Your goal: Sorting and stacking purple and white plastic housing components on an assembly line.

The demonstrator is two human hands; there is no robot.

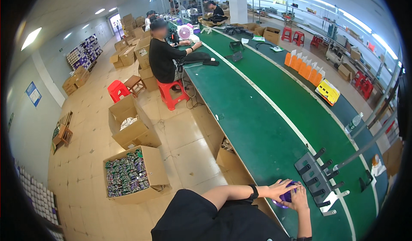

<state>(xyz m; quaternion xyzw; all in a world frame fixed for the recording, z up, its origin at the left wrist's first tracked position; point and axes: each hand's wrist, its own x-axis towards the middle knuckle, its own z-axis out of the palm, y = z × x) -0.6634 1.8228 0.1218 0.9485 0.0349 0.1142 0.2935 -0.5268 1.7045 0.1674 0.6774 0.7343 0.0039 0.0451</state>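
Note:
A small round purple object (286,196) lies on the green work table (257,125) at its near edge. My left hand (279,189) rests on its left side, fingers spread over it, a black band on the wrist. My right hand (298,199) covers its right side. Both hands hold the purple object between them; most of it is hidden under my fingers. Just right of my hands stands a grey metal fixture (318,177) with several black pegs.
Open cardboard boxes (131,172) stand on the floor to my left, one full of small packets. A person in black (165,58) sits on a red stool farther along the table. Orange and yellow packages (307,69) line the table's far side.

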